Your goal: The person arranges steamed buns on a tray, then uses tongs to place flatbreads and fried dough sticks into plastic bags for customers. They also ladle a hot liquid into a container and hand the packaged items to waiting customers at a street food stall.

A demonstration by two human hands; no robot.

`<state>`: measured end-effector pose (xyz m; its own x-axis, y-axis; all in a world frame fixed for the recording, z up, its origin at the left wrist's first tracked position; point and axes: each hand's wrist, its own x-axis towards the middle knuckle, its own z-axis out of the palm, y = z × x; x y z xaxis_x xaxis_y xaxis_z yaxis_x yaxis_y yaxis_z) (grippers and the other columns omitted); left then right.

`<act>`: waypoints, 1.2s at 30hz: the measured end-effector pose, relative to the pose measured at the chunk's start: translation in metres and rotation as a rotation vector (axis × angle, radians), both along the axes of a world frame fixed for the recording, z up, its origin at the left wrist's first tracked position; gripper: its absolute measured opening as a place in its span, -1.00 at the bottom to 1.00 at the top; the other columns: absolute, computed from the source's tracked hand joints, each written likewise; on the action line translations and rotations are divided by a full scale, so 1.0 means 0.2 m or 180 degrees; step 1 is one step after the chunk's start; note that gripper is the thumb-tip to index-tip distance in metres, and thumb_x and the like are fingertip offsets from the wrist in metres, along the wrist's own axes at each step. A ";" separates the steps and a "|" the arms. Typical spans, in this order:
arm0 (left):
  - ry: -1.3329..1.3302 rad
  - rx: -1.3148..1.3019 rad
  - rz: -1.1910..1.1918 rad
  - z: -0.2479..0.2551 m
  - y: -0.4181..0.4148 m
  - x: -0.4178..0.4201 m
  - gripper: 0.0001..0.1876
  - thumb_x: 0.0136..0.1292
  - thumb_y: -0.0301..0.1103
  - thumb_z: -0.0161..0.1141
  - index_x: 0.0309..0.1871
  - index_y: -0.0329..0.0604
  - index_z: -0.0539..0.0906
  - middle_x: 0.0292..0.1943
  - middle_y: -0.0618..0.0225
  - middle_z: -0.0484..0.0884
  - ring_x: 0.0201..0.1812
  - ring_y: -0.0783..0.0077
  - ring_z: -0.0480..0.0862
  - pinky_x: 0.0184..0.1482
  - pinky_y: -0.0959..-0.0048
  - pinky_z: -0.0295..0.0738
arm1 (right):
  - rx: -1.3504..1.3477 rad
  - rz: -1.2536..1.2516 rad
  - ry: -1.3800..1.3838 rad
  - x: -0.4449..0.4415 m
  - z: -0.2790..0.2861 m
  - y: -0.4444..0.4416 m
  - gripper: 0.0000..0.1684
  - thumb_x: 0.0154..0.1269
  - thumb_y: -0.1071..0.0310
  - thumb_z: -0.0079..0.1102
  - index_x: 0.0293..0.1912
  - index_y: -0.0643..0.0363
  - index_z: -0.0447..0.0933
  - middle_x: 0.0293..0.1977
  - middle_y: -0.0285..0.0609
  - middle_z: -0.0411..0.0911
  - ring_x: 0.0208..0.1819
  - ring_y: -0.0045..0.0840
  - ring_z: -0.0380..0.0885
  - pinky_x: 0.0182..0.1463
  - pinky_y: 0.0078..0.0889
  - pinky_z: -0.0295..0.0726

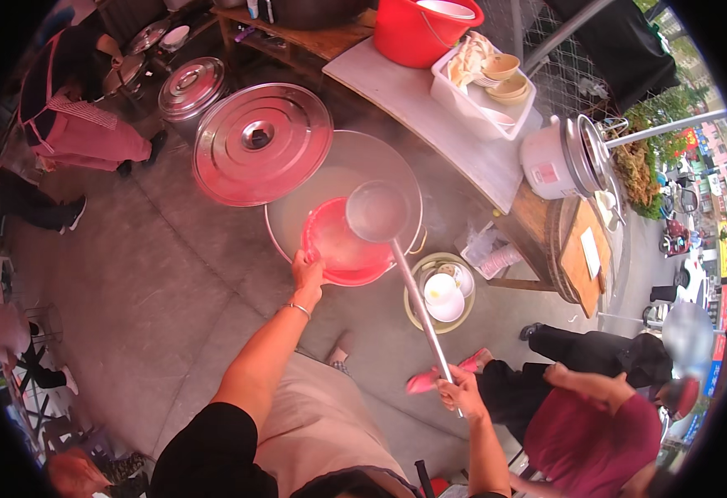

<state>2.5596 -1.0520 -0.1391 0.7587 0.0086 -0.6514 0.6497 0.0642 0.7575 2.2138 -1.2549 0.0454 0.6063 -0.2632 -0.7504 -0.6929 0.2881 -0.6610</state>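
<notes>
My left hand (309, 274) grips the rim of a red plastic basin (363, 274), which is over the near side of a large metal pot (363, 146). Pale liquid shows in the basin. In my right hand (461, 393) is the long metal handle of a big ladle (377, 211); its round bowl is above the basin's right part and overlaps it in view. A wide metal lid (263, 144) covers the far left part of the pot's opening. Steam blurs the pot's contents, so I cannot tell what is in it.
White bowls (444, 297) lie in a basin on the floor. A metal-topped table (388, 93) bears a red bucket (407, 37), a white crate (450, 93) and a rice cooker (550, 159). A person in a dark red shirt (594, 429) is close at right; another person (83, 124) bends at upper left.
</notes>
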 end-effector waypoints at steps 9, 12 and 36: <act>-0.0352 -0.0371 0.0218 0.04 0.40 0.07 -0.79 0.14 -0.65 0.11 -0.26 -0.15 0.37 -0.33 0.40 0.44 -0.38 0.51 0.60 -0.47 0.27 0.77 | 0.1256 -0.0682 0.0247 0.39 -0.25 -0.07 -0.66 0.44 0.24 0.09 0.05 0.26 0.45 -0.62 -0.37 0.31 -0.75 -0.75 0.18 -0.73 -0.64 0.14; -0.0411 -0.0391 0.0255 0.00 0.56 0.07 -0.77 0.12 -0.66 0.10 -0.22 -0.15 0.39 -0.29 0.37 0.47 -0.36 0.49 0.62 -0.50 0.35 0.76 | -0.0222 0.0120 0.0333 0.70 -0.68 -0.08 -0.76 0.42 0.25 0.07 -0.11 0.24 0.52 -0.60 -0.32 0.39 -0.74 -0.70 0.26 -0.74 -0.59 0.19; -0.0214 -0.0340 0.0601 0.16 1.07 0.02 -0.63 0.02 -0.69 0.06 -0.06 -0.19 0.43 -0.06 0.29 0.57 -0.06 0.41 0.61 -0.08 0.43 0.60 | 0.0410 -0.0848 0.0035 1.66 -2.23 0.38 -0.63 0.43 0.13 0.15 -0.42 0.07 0.27 -0.70 -0.42 0.19 -0.79 -0.73 0.12 -0.78 -0.60 0.07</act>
